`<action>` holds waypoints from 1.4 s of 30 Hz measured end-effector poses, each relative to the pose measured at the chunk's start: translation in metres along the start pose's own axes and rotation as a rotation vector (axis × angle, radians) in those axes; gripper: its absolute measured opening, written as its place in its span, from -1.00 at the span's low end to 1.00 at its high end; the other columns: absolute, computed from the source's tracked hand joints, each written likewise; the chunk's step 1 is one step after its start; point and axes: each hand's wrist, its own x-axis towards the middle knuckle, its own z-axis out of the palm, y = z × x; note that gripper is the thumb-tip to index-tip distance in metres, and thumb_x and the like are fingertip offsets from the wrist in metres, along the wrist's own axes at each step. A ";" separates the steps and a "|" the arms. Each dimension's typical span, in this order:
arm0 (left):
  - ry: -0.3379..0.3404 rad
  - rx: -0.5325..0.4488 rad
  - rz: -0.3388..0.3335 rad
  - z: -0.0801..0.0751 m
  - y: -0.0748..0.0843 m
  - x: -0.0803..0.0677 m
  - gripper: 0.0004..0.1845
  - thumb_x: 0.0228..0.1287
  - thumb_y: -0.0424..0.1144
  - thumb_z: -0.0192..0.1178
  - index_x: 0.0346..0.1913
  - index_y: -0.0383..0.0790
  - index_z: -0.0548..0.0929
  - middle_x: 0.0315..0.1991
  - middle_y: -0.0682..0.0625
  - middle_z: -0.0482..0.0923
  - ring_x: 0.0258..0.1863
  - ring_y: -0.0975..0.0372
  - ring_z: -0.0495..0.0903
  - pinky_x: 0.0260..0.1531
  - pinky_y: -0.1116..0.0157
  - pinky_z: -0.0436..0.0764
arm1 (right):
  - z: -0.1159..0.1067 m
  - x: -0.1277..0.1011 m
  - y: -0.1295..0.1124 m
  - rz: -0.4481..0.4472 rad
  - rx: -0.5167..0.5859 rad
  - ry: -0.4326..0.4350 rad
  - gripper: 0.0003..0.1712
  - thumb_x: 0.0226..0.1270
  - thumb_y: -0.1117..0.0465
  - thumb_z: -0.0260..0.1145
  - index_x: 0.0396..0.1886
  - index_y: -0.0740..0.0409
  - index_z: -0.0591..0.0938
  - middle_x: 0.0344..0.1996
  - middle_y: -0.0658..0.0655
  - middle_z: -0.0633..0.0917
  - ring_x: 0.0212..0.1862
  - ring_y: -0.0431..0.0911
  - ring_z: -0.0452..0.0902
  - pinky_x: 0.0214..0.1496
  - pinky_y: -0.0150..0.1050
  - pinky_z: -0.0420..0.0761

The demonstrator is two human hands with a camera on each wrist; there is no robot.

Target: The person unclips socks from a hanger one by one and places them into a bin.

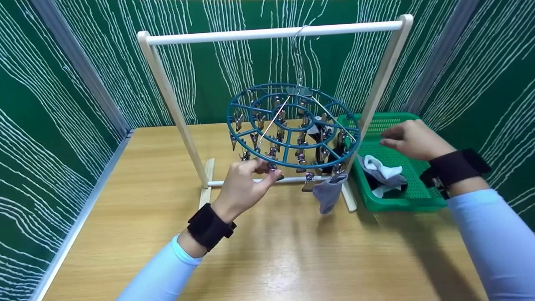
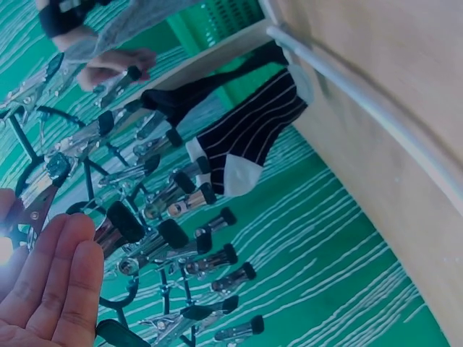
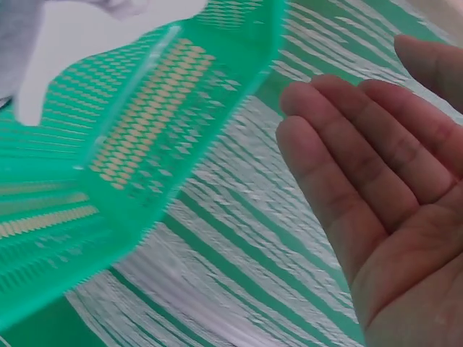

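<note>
A round blue-green clip hanger (image 1: 288,146) hangs by its hook with several metal clips under its rings. At the near rim my left hand (image 1: 246,184) pinches one metal clip (image 1: 272,166) between thumb and fingers. A grey sock (image 1: 329,194) hangs from a clip at the right front. Farther back hang dark socks, among them a black striped sock (image 2: 249,134) with a white heel and toe. My right hand (image 1: 418,138) is over the green basket (image 1: 401,205), holding nothing, its fingers relaxed in the right wrist view. Grey, white and black socks (image 1: 382,173) lie bunched in the basket.
A wooden rack with a white top rail (image 1: 234,35) carries the hanger. Its feet and low crossbar (image 1: 288,179) stand on the wooden table (image 1: 167,251). Green panels (image 1: 100,75) with white wavy lines enclose the back and sides.
</note>
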 end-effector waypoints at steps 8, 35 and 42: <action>0.049 0.059 0.044 0.000 0.004 -0.006 -0.82 0.39 -0.26 0.50 -0.16 -0.36 0.81 -0.22 -0.17 0.87 -0.20 0.06 0.87 -0.07 0.11 0.84 | -0.010 -0.025 -0.041 -0.138 -0.017 0.174 -0.73 0.57 0.23 0.43 0.10 0.32 0.81 -0.06 0.34 0.87 -0.08 0.17 0.87 -0.01 0.14 0.82; 0.312 0.680 0.654 0.003 0.031 0.014 -0.65 0.24 -0.06 0.61 -0.02 -0.18 0.83 -0.08 -0.06 0.77 0.00 0.05 0.67 0.06 0.15 0.65 | 0.012 -0.030 -0.090 -0.581 -0.113 0.468 -0.69 0.15 0.58 0.60 -0.10 0.33 0.86 -0.01 0.34 0.86 0.05 0.26 0.83 0.08 0.20 0.80; 0.316 0.694 0.665 0.000 0.030 0.015 -0.83 0.31 -0.29 0.54 -0.08 -0.22 0.89 -0.17 -0.05 0.85 -0.12 0.08 0.74 0.01 0.17 0.74 | 0.013 -0.032 -0.093 -0.631 -0.122 0.494 -0.68 0.14 0.57 0.61 -0.09 0.31 0.86 -0.05 0.32 0.87 0.00 0.23 0.84 0.02 0.19 0.82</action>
